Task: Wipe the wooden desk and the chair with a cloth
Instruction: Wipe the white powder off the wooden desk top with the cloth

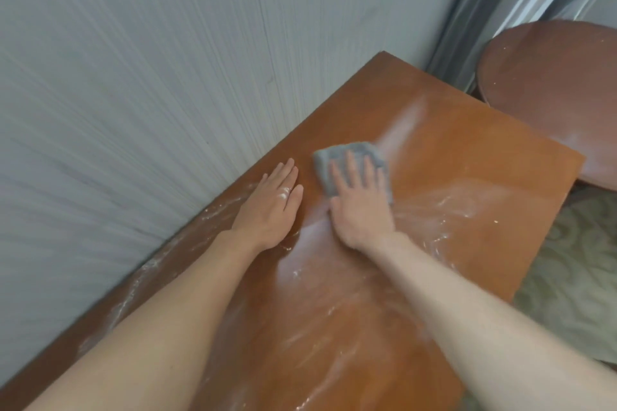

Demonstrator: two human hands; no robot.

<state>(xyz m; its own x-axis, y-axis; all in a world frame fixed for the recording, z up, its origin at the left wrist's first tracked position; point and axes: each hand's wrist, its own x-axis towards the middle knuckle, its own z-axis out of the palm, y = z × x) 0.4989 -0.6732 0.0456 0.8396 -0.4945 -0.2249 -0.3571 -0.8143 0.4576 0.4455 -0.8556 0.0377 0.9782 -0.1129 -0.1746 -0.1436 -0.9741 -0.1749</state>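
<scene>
"How's the desk (450, 177) coming along?"

"Partly done. Nearest us it carries white streaks, thickest along the wall-side edge. Further in, the left hand (270, 207) lies flat and spread on the wood, gripping nothing."

"And the cloth (350, 160)?"

"Just beside that hand, toward the desk's open side. The right hand (362, 207) presses it down with fingers splayed; it's pinned under the palm, not clenched. Powdery smears fan out on the side away from the wall."

"Beyond it?"

"A pale streak toward the far corner, otherwise cleaner-looking wood. Past the far edge a round brown seat (561, 93), likely the chair, looks dusty and unwiped."
</scene>
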